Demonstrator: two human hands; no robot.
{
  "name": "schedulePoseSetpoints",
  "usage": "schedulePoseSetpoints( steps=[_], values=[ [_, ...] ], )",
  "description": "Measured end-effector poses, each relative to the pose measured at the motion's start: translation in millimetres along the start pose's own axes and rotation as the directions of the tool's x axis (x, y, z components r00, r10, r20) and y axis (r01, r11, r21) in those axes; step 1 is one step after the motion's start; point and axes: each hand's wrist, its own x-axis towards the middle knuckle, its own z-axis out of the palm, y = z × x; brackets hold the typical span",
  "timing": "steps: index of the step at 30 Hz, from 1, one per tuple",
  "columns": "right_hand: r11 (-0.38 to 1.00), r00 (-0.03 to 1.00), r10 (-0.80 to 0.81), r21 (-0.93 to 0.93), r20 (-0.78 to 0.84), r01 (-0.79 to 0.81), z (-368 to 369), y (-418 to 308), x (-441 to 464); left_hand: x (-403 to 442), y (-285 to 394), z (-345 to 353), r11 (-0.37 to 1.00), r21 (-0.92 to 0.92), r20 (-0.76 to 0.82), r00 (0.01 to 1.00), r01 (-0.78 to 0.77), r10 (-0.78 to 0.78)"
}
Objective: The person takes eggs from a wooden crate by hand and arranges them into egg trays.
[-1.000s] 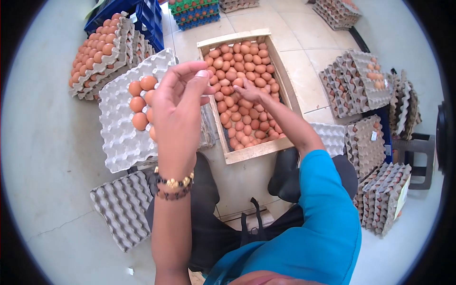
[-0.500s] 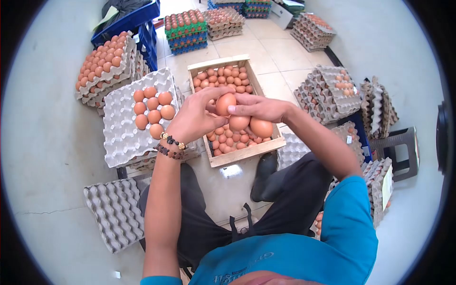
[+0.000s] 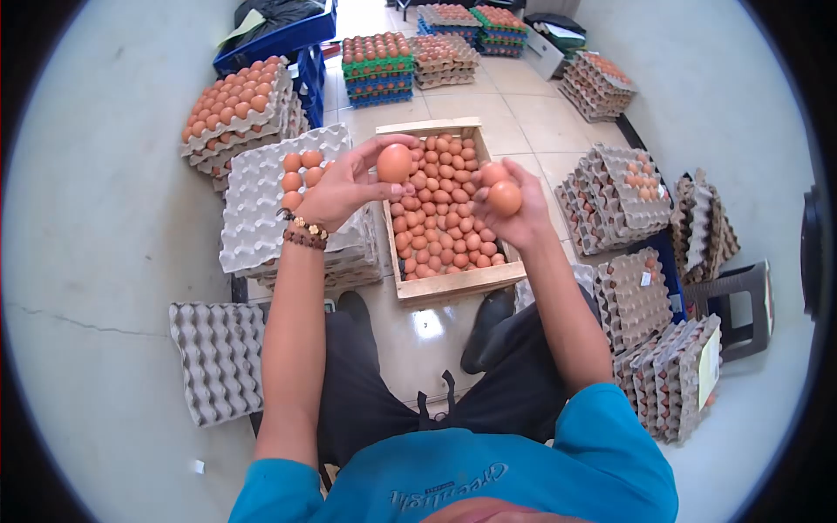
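Observation:
Brown eggs fill much of a wooden crate [image 3: 453, 286] on the floor between my feet. Over its left side, my left hand [image 3: 344, 185] has one brown egg [image 3: 395, 163] between thumb and fingers. My right hand [image 3: 521, 209], palm up over the crate's right side, holds two eggs [image 3: 504, 198], one partly behind the other. To the left, a grey egg tray [image 3: 253, 205] tops a stack and carries several brown eggs [image 3: 292, 181] in its cups; my left wrist and hand hide part of it.
Filled trays [image 3: 228, 100] are stacked at the left beside blue crates [image 3: 309, 83]. Bare grey trays [image 3: 218, 362] lie at lower left. More egg stacks [image 3: 610, 196] and a grey plastic stool [image 3: 741, 305] stand at right. Green and blue trays [image 3: 377, 70] of eggs are at the back.
My hands have moved apart, the left to the left and the right to the right. One egg stays in my left hand; the right now shows two. The camera view has shifted.

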Motion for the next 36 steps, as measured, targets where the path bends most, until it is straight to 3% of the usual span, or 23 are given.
schedulePoseSetpoints(
  steps=[8, 10, 13, 16, 19, 22, 26, 31, 34, 36],
  values=[
    [0.972, 0.994, -0.104, 0.21, -0.025, 0.107, -7, -21, 22, -9, -15, -29, 0.934, -0.343, -0.024, 0.992, 0.106, -0.121],
    [0.966, 0.994, -0.103, 0.242, 0.039, 0.091, -8, -19, 25, -25, -7, -41, 0.976, -0.199, -0.172, 0.977, 0.093, -0.128],
    [0.968, 0.991, -0.127, 0.21, -0.044, 0.134, -10, -19, 29, -49, 8, -57, 0.968, 0.164, -0.436, 0.894, 0.189, -0.101],
    [0.972, 0.987, -0.147, 0.176, -0.069, 0.157, -8, -22, 27, -83, -20, -104, 0.772, 0.48, -0.654, 0.756, 0.417, -0.002],
    [0.976, 0.989, -0.132, 0.167, -0.063, 0.141, -7, -25, 24, -101, -30, -128, 0.543, 0.654, -0.63, 0.777, 0.526, 0.006],
    [0.97, 0.981, -0.145, 0.178, -0.126, 0.167, -6, -27, 23, -110, -31, -122, 0.418, 0.658, -0.65, 0.752, 0.626, -0.103],
    [0.947, 0.986, -0.107, 0.29, -0.126, 0.14, -4, -28, 17, -111, -46, -131, 0.369, 0.654, -0.644, 0.742, 0.661, -0.187],
    [0.926, 0.996, -0.074, 0.367, -0.057, 0.09, -5, -26, 11, -111, -50, -137, 0.412, 0.678, -0.675, 0.738, 0.609, 0.019],
    [0.87, 0.982, -0.002, 0.484, 0.191, -0.092, -8, -15, 6, -110, -46, -140, 0.363, 0.745, -0.649, 0.735, 0.56, 0.196],
    [0.9, 0.98, -0.064, 0.436, 0.189, -0.025, -7, -4, 3, -95, -48, -139, 0.381, 0.783, -0.606, 0.739, 0.491, 0.293]
  ],
)
